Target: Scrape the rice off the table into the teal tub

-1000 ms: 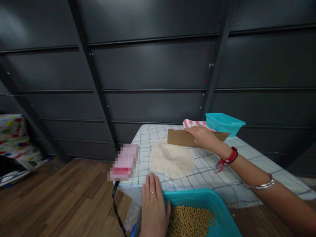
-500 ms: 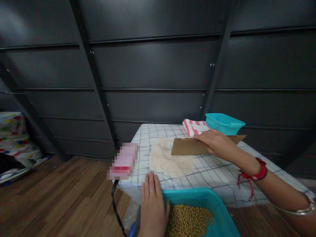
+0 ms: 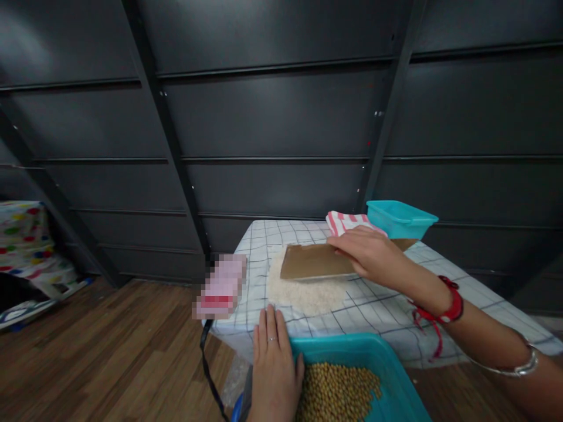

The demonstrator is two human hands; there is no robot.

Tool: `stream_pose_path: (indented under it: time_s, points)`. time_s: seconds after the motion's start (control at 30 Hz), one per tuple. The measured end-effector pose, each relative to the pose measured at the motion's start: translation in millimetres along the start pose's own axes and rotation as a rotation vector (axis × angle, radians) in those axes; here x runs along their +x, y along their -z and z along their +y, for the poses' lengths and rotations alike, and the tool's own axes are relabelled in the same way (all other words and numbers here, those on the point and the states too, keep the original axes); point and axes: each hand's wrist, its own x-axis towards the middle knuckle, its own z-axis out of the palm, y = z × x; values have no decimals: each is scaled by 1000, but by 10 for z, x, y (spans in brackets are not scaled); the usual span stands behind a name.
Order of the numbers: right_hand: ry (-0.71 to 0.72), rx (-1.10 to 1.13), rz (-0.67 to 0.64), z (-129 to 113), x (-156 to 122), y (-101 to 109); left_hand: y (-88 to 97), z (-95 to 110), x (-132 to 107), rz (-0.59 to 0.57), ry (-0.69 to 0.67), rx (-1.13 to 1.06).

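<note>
A heap of white rice lies on a white checked tablecloth. My right hand grips a brown cardboard strip by its top edge and holds it across the heap, the strip covering the heap's far part. My left hand rests flat, fingers together, on the left rim of a teal tub filled with tan beans at the near edge. A red band sits on my right wrist.
A second teal tub and a red-and-white striped cloth sit at the table's far end. A blurred pink object lies at the table's left corner. Dark metal wall panels stand behind; wooden floor and a spotted cloth are at left.
My right hand has drawn the cardboard strip leftward and nearer, from behind the rice to over the heap. The left hand has stayed on the tub's rim.
</note>
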Motion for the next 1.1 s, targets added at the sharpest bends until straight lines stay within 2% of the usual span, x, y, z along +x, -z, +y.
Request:
stream_pose_path:
  time_s: [0.13,0.27,0.5,0.7,0.77,0.9,0.97,1.1]
  points:
    - [50,-60,-80,-222,136,-199,-29,-55,-34,-27,-35,6]
    - [7,-90,-93,-150,200,-400,-32,-66,-39,-36,-45,11]
    - [-93,-142,20,103,150,-296,-31,-32,-28,-49,-7,-18]
    - [-23,-71,-121,87,134,-464,-20,-32,-38,-25,-19,-9]
    - [-5,-41,-123,69,110,-406,-12,-31,-36,-20,-18,-20]
    - [22,-20,-53,54,29,-128,-4,-25,-30,-33,-9,-29]
    - [35,-15,-63,49,-9,-75,-7,-24,-29,-39,-9,-22]
    - [2,-39,-121,85,-41,-265,-23,-29,-37,-47,-2,-24]
